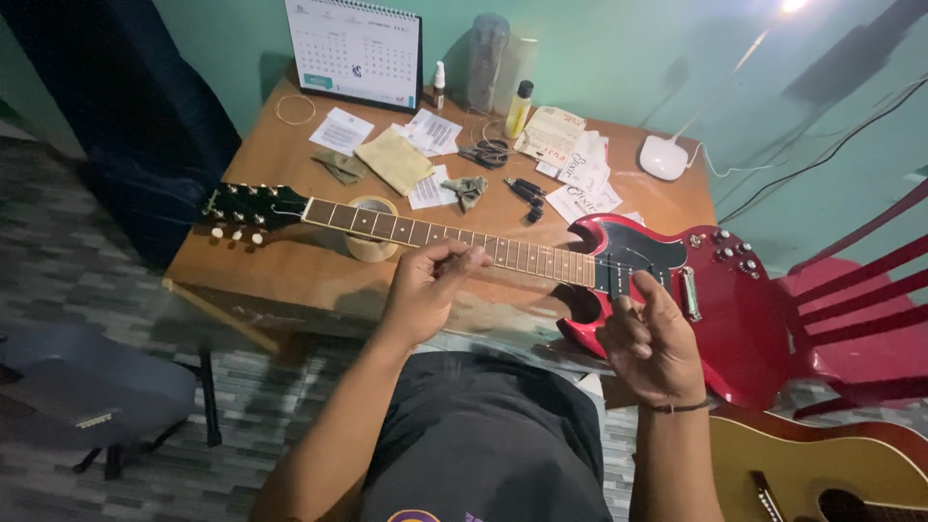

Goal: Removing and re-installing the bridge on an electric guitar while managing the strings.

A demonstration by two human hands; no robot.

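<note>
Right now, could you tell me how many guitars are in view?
3. A red electric guitar lies across the wooden table under both hands; an acoustic guitar sits at the lower right; a dim one rests at the lower left. Others may be out of frame.

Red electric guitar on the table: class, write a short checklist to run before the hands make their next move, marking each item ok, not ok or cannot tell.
1. Red electric guitar lies flat on the wooden table, neck propped on the tape roll: ok.
2. Left hand is at the fretboard, fingers pinched together: ok.
3. Right hand is raised over the body near the pickups: ok.
4. A string held between the hands: cannot tell, too thin to see.
5. Cutters and the black winder lie on the table behind the neck: ok.
6. Guitar body fully supported: not ok, it overhangs the table edge.
</note>
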